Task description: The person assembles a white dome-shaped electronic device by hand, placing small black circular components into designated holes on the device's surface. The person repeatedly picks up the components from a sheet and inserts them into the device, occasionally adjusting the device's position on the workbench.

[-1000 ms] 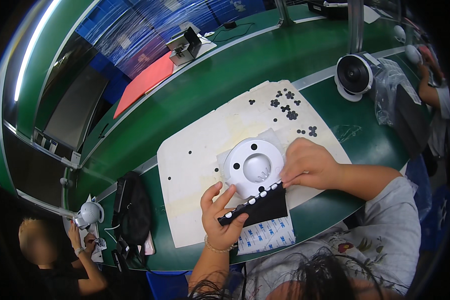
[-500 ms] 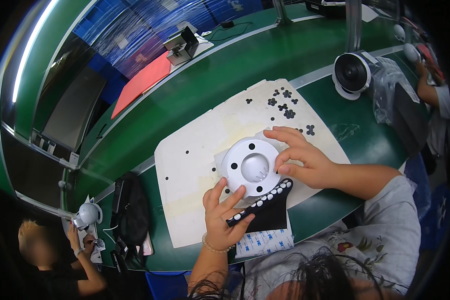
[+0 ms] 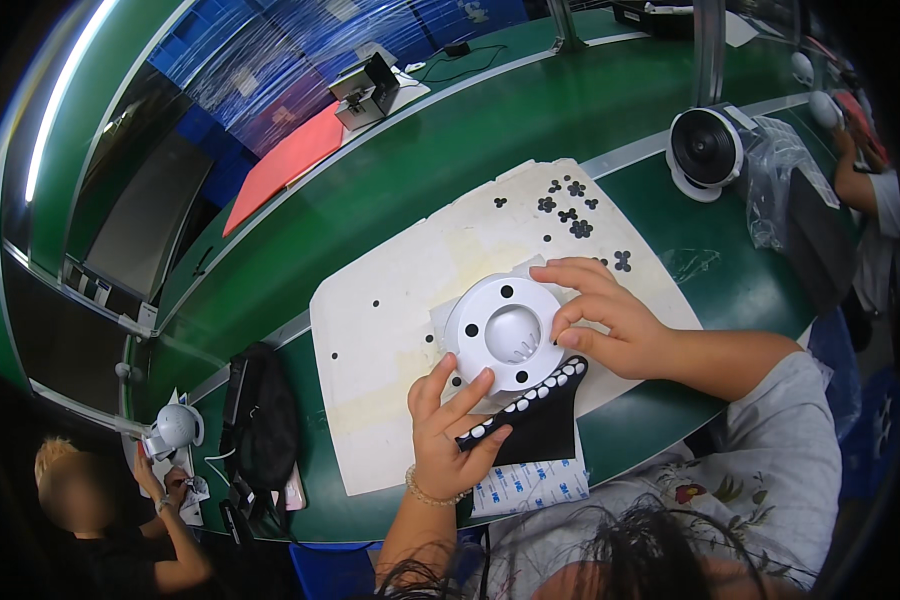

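White disc (image 3: 485, 350), smooth, round-welled; left fingers (image 3: 463, 402) pinching white-dotted black strip (image 3: 526, 403); right fingers (image 3: 582, 277) curled at disc edge, grip unclear.

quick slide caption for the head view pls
Left hand holds a white-dotted black sheet, right hand at the rim of a black-dotted white ring.

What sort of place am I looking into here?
Most likely a factory assembly area: a green worktop with metal edging, blue boxes wrapped in clear film beyond it, and a round white part bearing black dots between the hands.
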`<state>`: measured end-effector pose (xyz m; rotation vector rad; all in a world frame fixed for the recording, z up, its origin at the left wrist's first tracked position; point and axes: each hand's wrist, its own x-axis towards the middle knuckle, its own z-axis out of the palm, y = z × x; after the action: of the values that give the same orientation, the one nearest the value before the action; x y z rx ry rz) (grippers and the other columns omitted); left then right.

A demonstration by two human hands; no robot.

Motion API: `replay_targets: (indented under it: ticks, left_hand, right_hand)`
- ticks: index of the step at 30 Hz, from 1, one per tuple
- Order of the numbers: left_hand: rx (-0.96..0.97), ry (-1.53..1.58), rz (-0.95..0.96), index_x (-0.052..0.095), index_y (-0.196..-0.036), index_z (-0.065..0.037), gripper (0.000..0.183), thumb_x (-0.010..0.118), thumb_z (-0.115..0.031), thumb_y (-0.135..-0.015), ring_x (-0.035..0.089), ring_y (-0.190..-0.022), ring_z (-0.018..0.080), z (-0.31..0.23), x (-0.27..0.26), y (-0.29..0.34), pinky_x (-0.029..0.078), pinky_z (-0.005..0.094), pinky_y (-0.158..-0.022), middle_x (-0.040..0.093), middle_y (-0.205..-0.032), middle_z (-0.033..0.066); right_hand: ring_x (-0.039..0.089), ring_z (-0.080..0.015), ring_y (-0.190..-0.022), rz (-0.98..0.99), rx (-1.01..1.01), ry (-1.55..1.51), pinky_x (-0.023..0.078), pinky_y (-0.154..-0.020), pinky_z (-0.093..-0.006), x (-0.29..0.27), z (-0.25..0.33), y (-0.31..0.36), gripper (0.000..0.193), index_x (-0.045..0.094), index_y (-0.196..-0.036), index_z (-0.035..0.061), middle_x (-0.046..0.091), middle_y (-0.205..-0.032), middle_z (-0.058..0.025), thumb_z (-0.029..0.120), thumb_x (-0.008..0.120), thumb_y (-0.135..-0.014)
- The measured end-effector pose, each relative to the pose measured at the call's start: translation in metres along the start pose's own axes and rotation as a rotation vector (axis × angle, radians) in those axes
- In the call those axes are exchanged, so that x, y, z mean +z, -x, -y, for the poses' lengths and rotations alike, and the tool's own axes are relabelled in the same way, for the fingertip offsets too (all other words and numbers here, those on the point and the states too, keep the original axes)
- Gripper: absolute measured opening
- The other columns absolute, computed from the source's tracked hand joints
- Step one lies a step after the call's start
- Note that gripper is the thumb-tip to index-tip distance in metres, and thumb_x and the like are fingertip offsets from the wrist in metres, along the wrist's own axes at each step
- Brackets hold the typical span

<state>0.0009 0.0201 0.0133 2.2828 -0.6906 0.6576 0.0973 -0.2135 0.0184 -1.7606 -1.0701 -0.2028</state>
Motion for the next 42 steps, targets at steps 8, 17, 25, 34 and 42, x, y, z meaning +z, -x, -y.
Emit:
replay_targets:
  ticks: [8,17,25,34,42]
  left_hand:
    - [-0.016,-0.005,0.005,0.064,-0.069,-0.002,0.022,0.070,-0.023,-0.071,0.034,-0.124,0.0367,0.001,0.002,0.002,0.026,0.0456,-0.097,0.060,-0.113,0.0090]
    - [-0.019,-0.021,0.006,0.064,-0.071,-0.002,0.021,0.071,-0.022,-0.070,0.035,-0.123,0.0368,0.001,0.001,0.002,0.026,0.0457,-0.097,0.059,-0.113,0.0087]
    - [-0.001,-0.017,0.004,0.063,-0.072,-0.002,0.019,0.070,-0.020,-0.071,0.034,-0.124,0.0366,0.002,0.002,0.001,0.027,0.0455,-0.097,0.059,-0.114,0.0093]
    - [0.004,0.053,-0.069,0.063,-0.070,-0.003,0.017,0.070,-0.018,-0.067,0.036,-0.122,0.0341,0.007,0.007,0.003,0.028,0.0437,-0.093,0.060,-0.113,0.0069]
    - [0.037,0.061,-0.111,0.064,-0.072,-0.004,0.015,0.070,-0.018,-0.066,0.038,-0.122,0.0324,0.008,0.010,0.002,0.028,0.0414,-0.090,0.061,-0.112,0.0053]
  right_hand:
    - [0.030,-0.0345,-0.123,0.011,-0.054,0.021,0.024,-0.100,-0.0441,0.000,-0.007,0.002,0.014,0.060,-0.089,0.0083,0.041,-0.131,-0.0145,0.020,0.059,-0.082]
    - [0.046,-0.0276,-0.114,0.068,-0.466,0.410,0.034,-0.087,-0.0399,-0.015,-0.026,-0.004,0.022,0.063,-0.097,0.0166,0.050,-0.123,-0.0073,0.024,0.065,-0.076]
    - [0.049,-0.0251,-0.112,0.103,-0.490,0.377,0.036,-0.085,-0.0381,-0.015,-0.030,-0.002,0.026,0.063,-0.103,0.0209,0.050,-0.124,-0.0063,0.024,0.064,-0.077]
    - [0.047,-0.0269,-0.110,-0.070,-0.284,0.130,0.035,-0.091,-0.0389,-0.008,-0.023,-0.001,0.028,0.060,-0.108,0.0126,0.051,-0.117,-0.0115,0.021,0.060,-0.081]
    - [0.056,-0.0099,-0.082,0.164,0.561,-0.737,0.044,-0.073,-0.0223,0.009,-0.010,-0.007,0.030,0.052,-0.106,0.0002,0.058,-0.090,-0.0050,0.019,0.062,-0.084]
